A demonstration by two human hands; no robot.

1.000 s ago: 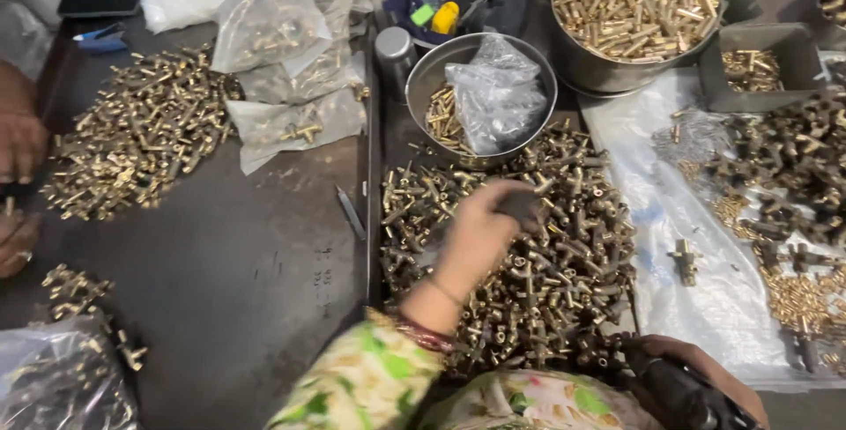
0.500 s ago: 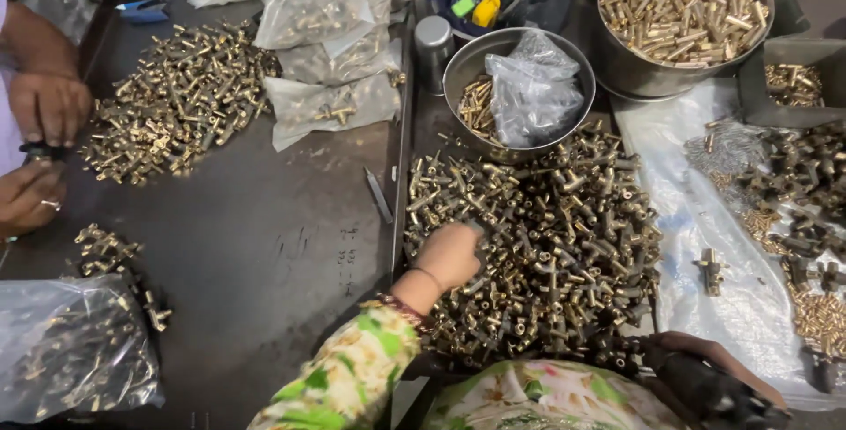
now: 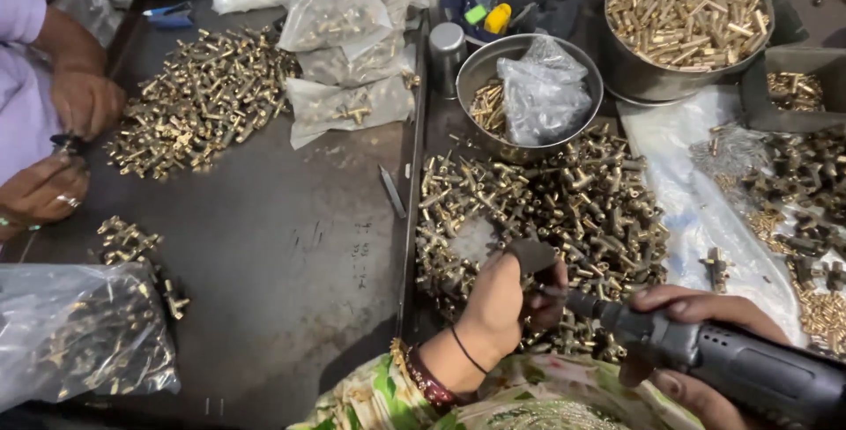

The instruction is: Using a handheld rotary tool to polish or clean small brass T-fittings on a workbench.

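Left hand [image 3: 502, 307] closed around a small dark fitting [image 3: 531, 255], pinched at the near edge of the brass fitting heap [image 3: 546, 218]. Right hand [image 3: 696, 342] wrapped tight on a grey power driver [image 3: 731, 364], bit [image 3: 551, 291] tucked against the left fingers — close enough to nick skin if triggered off-centre. Behind the heap, a steel bowl [image 3: 493, 60] with a plastic bag inside. Left of the heap, another person's hands [image 3: 62, 148] by a second brass pile — clear of the tool. Could slip: small part, tight pinch.

A workshop: heaps of brass fittings [image 3: 546, 210] cover a metal workbench [image 3: 291, 271].
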